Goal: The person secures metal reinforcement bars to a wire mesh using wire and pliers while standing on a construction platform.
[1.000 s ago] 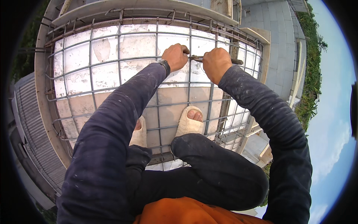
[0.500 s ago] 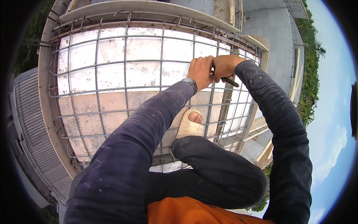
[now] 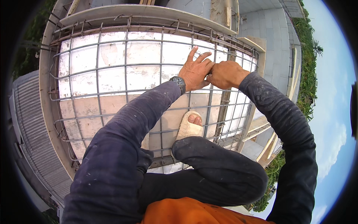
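Observation:
Over a steel rebar mesh [image 3: 162, 48], my two hands meet near a bar crossing. My left hand [image 3: 194, 72], with a dark watch [image 3: 178, 81] on its wrist, has its outer fingers spread. Its thumb and index finger come together against my right hand, and whatever they pinch is hidden. My right hand [image 3: 228, 74] is curled closed, knuckles up, its contents covered by the fingers. A faint thin loop, perhaps wire, shows beside the left fingertips. Below my hands, my sandalled foot [image 3: 191, 125] rests on the mesh.
Pale formwork panels [image 3: 143, 52] lie under the mesh. Wooden boards [image 3: 149, 11] edge it, with bent bar ends along the left. A corrugated roof [image 3: 35, 130] lies lower at left. Grey slabs [image 3: 261, 33], greenery and sky are at right.
The dark tool handle that stuck out of my right hand is out of sight now. My left outer fingers have lifted and spread, and both hands have shifted slightly down.

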The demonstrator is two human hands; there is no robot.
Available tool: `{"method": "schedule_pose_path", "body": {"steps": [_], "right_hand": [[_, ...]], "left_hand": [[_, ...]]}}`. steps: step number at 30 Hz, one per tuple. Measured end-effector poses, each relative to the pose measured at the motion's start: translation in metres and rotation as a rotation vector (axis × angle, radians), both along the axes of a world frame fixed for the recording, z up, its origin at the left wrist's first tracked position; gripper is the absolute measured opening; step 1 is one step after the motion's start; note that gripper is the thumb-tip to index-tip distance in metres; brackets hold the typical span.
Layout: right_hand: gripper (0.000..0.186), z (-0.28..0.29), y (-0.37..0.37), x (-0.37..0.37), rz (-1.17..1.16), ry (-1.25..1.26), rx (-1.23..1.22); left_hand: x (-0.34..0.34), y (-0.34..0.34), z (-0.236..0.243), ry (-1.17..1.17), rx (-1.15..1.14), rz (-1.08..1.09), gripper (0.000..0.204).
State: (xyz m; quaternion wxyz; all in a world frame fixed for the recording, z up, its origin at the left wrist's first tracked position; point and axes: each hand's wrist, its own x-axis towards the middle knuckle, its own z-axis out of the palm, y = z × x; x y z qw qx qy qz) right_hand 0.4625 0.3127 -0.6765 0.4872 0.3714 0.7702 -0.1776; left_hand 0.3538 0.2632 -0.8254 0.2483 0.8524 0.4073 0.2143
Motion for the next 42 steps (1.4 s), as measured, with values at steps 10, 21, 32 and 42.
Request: {"method": "schedule_pose_path", "body": {"steps": [10,21,32,42], "right_hand": [[0.04,0.017,0.001,-0.004,-0.095,0.061,0.176],[0.026,0.013,-0.02,-0.017,0.225,-0.191,0.3],[0.035,0.001,0.016,-0.029,0.094,-0.461,0.247],[0.027,-0.007,-0.004,0.031,0.076,-0.148,0.349]], "left_hand": [[0.037,-0.013,-0.033,-0.343,-0.246,0.202,0.064],[0.02,0.021,-0.044,-0.471,-0.371,-0.033,0.066],[0.014,-0.035,-0.044,-1.024,-1.564,0.498,0.039],[0.074,-0.035,-0.037,-1.678,-1.784,0.64,0.022]]}}
